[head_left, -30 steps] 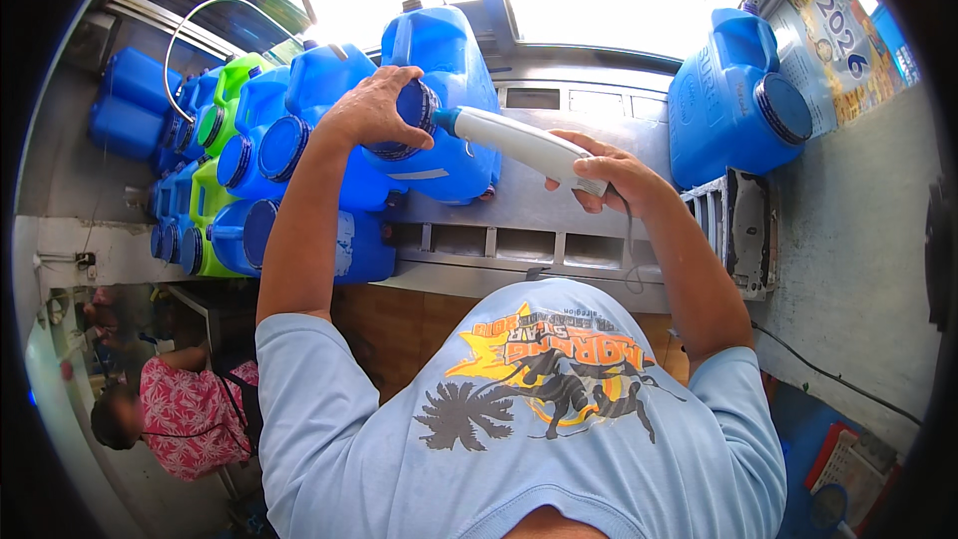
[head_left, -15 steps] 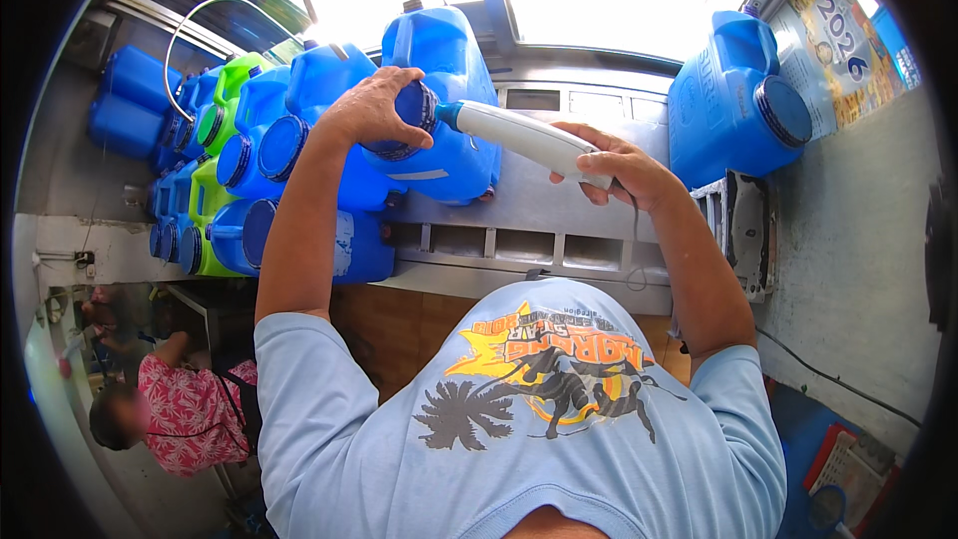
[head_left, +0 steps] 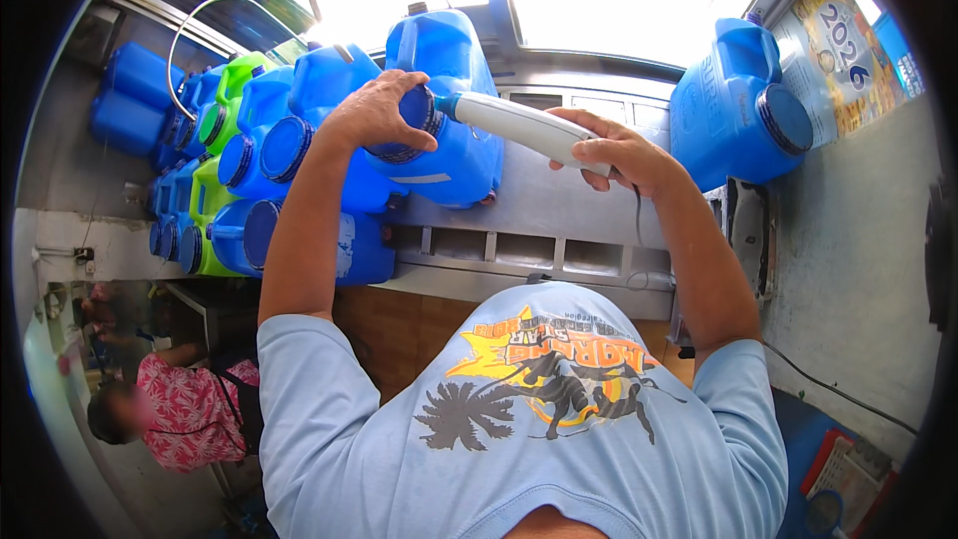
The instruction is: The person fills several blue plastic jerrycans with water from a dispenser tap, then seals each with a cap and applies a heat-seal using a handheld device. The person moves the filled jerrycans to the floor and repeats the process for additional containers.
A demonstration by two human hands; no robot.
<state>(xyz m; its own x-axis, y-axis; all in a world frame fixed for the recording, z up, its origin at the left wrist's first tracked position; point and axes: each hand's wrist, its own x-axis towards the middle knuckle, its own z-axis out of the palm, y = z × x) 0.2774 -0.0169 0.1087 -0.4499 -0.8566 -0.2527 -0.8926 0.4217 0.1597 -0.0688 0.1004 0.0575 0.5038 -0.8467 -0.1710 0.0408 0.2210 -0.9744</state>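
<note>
A large blue water jug (head_left: pixel 454 165) stands upright on the metal counter in front of me, its big round dark-blue cap (head_left: pixel 417 112) facing my side. My left hand (head_left: pixel 379 112) curves around that cap, fingers over the top and thumb on the lower right of it. In my right hand (head_left: pixel 624 152) is a white corded handheld tool (head_left: pixel 524 125) with a blue tip, held nearly level. Its tip points left and sits at the cap's right edge; I cannot tell whether it touches. My fingers wrap its rear end, where the cord hangs down.
Several blue jugs (head_left: pixel 261 125) and green jugs (head_left: pixel 210 195) crowd the left side, stacked in rows. Another blue jug (head_left: pixel 723 110) stands at the right by a wall poster (head_left: pixel 843 50). A white hose (head_left: pixel 215 0) arches above the left jugs. A person (head_left: pixel 190 409) is at lower left.
The rear of the white tool and my right hand have shifted slightly left and up, and the cord hangs differently. My left hand stays on the cap.
</note>
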